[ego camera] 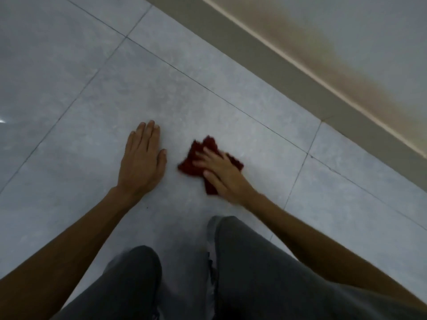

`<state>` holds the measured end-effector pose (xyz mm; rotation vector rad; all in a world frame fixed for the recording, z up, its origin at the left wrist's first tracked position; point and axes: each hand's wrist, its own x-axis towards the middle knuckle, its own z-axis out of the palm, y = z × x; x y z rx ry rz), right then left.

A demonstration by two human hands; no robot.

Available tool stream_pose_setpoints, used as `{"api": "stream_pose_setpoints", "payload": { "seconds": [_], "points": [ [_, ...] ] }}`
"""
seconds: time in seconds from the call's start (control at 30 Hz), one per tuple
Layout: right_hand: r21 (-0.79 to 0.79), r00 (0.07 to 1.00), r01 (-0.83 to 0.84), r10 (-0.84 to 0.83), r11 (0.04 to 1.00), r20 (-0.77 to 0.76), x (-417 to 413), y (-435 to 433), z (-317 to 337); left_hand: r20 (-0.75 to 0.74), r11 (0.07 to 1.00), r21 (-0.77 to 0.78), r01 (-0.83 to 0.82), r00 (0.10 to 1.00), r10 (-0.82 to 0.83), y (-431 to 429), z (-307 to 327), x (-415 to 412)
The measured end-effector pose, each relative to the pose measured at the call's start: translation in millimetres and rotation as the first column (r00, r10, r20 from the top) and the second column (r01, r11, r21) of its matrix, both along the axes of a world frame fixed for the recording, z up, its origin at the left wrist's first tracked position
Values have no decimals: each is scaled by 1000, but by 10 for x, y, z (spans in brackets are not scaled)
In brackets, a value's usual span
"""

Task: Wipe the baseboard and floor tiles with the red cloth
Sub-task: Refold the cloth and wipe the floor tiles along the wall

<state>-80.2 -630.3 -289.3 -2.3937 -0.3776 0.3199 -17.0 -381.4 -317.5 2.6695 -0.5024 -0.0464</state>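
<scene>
- On the grey floor tiles, far left: a small bright glint of light at the picture's edge, thin dark grout lines crossing at an angle.
- Left of centre: left hand pressed flat, palm down on the tile, fingers straight and close together, thumb out to the side, gripping nothing.
- Bare left forearm running down to the lower left corner.
- Just beside that hand, apart from it by a strip of bare tile: red cloth, crumpled, lying on the same large tile, corners sticking out on the far side and toward the left hand.
- On top of the cloth: right hand, palm down, fingers spread and laid across the fabric, pressing it to the floor rather than closed around it; slightly blurred.
- Bare right forearm stretching away to the lower right corner.
- At the bottom, between the two forearms: knees in dark grey trousers, one leg on each side of a strip of tile.
- Farther right, well apart from the cloth: baseboard, grey-beige, running diagonally from top centre to the right edge, a pale lit line along its upper edge.
- Beyond it, upper right: wall, pale grey, with a brownish smudged band just above the baseboard.
</scene>
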Motion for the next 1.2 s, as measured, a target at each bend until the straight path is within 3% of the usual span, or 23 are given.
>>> {"api": "stream_pose_setpoints", "payload": {
  "seconds": [0.07,0.17,0.27,0.33,0.4,0.47,0.57,0.63,0.7,0.77,0.87,0.93,1.0,1.13,1.2],
  "points": [
    [15,997,-14,16,1000,-74,-677,-364,-14,15,1000,-11,-13,1000,14,18,-13,-22],
    [-151,961,232,-250,961,-116,-1087,-1324,100,0,1000,-15,-22,1000,22,-2,-25,-107],
    [-219,832,531,-553,818,-47,-599,-1906,154,-14,1000,-21,9,1000,-9,-62,-28,-179],
    [-201,756,643,-654,739,16,23,-1846,177,-24,998,-38,41,999,-42,-121,-29,-181],
    [-161,772,632,-634,758,42,536,-1508,109,-34,996,-44,74,997,-75,-191,-31,-154],
    [-108,863,505,-503,856,49,737,-1014,-27,-39,994,-33,106,993,-107,-269,-29,-123],
    [-14,937,348,-348,937,-2,227,-364,-14,-48,985,18,172,984,-171,-365,-37,-114],
    [20,930,361,-358,932,-86,-464,-314,27,-46,978,56,202,979,-200,-394,-40,-115],
    [-51,855,500,-502,865,-128,-1180,-583,88,-44,976,64,207,978,-204,-396,-42,-134],
    [-159,725,663,-680,732,-107,-1543,-1090,124,-36,981,50,186,982,-185,-383,-39,-139],
    [-230,468,850,-880,474,-82,-1199,-1909,77,-18,983,35,178,984,-177,-386,-21,-127],
    [-186,389,903,-921,388,-29,-638,-2238,35,-18,979,47,199,980,-199,-397,-2,-138],
    [-174,415,897,-909,406,18,-28,-2165,74,-25,972,58,229,973,-228,-424,27,-164],
    [-85,748,663,-661,743,59,384,-1230,34,-43,956,69,285,958,-283,-474,66,-174],
    [-50,834,552,-552,832,21,-7,-815,24,-30,954,65,291,957,-290,-475,80,-165]
  ]
}}
